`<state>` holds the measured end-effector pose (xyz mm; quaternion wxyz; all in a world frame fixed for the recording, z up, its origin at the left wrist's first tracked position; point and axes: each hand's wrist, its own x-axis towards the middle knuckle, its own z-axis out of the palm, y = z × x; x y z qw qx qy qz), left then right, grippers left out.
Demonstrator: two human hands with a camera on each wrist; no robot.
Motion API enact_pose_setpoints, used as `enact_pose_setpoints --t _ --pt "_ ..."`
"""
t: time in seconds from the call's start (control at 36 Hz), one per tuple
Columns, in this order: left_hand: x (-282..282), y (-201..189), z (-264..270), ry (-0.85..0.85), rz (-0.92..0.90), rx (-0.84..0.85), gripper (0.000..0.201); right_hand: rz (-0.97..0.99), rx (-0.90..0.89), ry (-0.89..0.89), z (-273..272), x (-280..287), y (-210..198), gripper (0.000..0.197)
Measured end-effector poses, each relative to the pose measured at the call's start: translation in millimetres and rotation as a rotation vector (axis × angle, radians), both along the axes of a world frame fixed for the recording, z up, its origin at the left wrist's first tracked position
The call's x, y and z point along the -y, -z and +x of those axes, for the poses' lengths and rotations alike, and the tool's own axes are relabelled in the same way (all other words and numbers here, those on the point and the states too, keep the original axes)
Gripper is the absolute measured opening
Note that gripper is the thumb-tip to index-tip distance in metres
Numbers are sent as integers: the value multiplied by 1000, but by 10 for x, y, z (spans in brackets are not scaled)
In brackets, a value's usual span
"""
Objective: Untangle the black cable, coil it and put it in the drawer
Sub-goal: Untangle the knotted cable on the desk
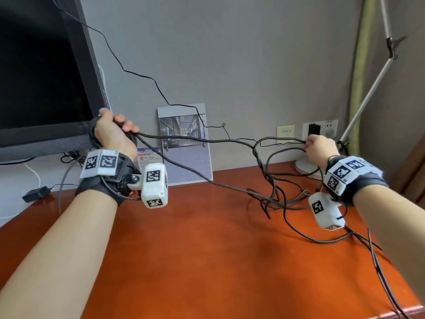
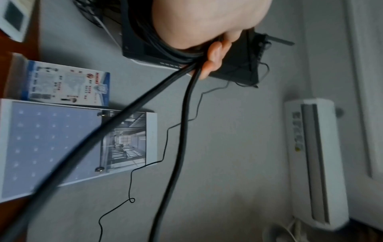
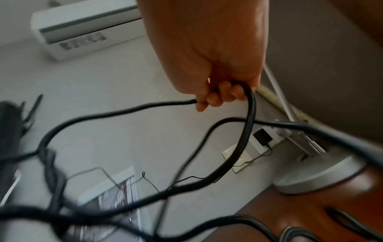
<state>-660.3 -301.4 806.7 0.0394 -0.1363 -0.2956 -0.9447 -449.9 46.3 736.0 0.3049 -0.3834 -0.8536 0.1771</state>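
Observation:
The black cable (image 1: 195, 142) stretches in the air between both hands. My left hand (image 1: 115, 132), raised in front of the monitor, grips several loops of the black cable (image 2: 182, 55) wound round it, and two strands run off to the right. Near the wall sockets, my right hand (image 1: 318, 148) pinches a strand of the black cable (image 3: 250, 104). Below that hand a tangle (image 1: 273, 194) of cable lies on the red-brown desk (image 1: 195, 249), with a strand trailing off its right front edge. No drawer is in view.
A dark monitor (image 1: 41, 77) stands at the left. A calendar (image 1: 186, 143) and a card (image 1: 149, 156) lean on the grey wall. A thin black wire (image 1: 138, 74) hangs along the wall. A lamp base (image 1: 308, 166) and arm (image 1: 368, 93) stand at the right, by wall sockets (image 1: 319, 128).

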Motion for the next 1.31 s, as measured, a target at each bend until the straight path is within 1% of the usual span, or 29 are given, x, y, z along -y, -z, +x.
enact_pose_setpoints --t 0.06,0.14,0.22,0.28,0.31,0.33,0.36,0.44,0.47,0.53,0.61,0.67,0.75,0.81,0.83,0.89,0.92,1.0,1.03,1.08,1.11,1.17,1.19,1.25,1.31 --pt "48 51 -83 -35 29 39 34 -52 -39 56 20 -54 45 22" --pt "24 190 -110 -72 41 93 35 -134 -139 55 1 -59 85 26" --pt "-31 355 -109 -70 41 131 37 -180 -185 23 -64 79 85 33" --pt "-39 451 -143 -62 60 154 38 -203 -210 43 -140 252 125 42" --pt "-33 494 -160 -58 71 169 38 -194 -205 64 -158 373 155 44" --pt "-19 524 -189 -61 82 180 38 -179 -182 60 -162 507 182 43" --pt "-10 546 -212 -69 94 186 38 -176 -122 9 -156 638 214 41" --pt "15 574 -246 -126 85 183 36 -189 211 -295 -22 1024 344 42" --pt "24 578 -250 -151 75 177 35 -207 292 -379 31 1134 404 40" --pt "62 588 -270 -188 43 167 32 -246 388 -511 115 1345 494 36" --pt "149 603 -288 -212 -22 153 22 -186 501 -560 204 1520 515 31" --pt "223 637 -289 -221 -67 144 23 -157 542 -553 229 1543 503 27" --pt "337 735 -246 -164 -148 132 27 -150 518 -501 210 1565 516 36" --pt "403 834 -212 -91 -270 150 28 -65 510 -434 170 1561 560 37" --pt "423 892 -192 -50 -363 155 28 2 543 -416 151 1563 590 31" --pt "434 1026 -129 39 -620 129 27 110 643 -394 116 1583 654 9" --pt "429 1100 -86 78 -770 100 25 128 677 -390 110 1599 677 2" --pt "379 1303 39 170 -1186 -22 19 103 697 -385 55 1614 732 20" --pt "353 1354 91 199 -1312 -79 15 87 707 -386 33 1617 727 22" --pt "281 1427 196 253 -1536 -198 4 85 751 -380 -7 1612 688 17" --pt "236 1465 231 269 -1629 -257 5 89 784 -373 -31 1612 661 19" --pt "126 1528 291 291 -1795 -386 16 98 812 -351 -80 1610 597 18" --pt "60 1548 324 292 -1866 -457 21 101 781 -339 -110 1607 557 16" --pt "-89 1587 355 285 -1975 -560 27 123 648 -321 -204 1587 485 15" --pt "-225 1617 368 265 -2081 -618 27 147 560 -329 -357 1545 477 24"
